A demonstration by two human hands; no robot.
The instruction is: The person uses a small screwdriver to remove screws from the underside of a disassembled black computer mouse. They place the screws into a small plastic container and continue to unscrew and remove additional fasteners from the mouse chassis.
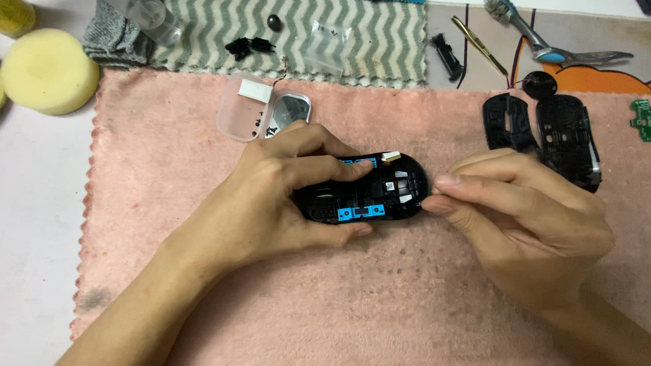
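Observation:
A black oval mouse base with blue strips lies upside down on a pink towel. My left hand grips it from the left, thumb under its near edge and fingers over its far edge. My right hand has its thumb and forefinger pinched together at the base's right end; whether they hold a small part I cannot tell.
Black mouse shell pieces lie at the right on the towel. A small clear plastic box sits open behind my left hand. Farther back are a striped cloth, small black parts, brass tweezers, a toothbrush, yellow sponges.

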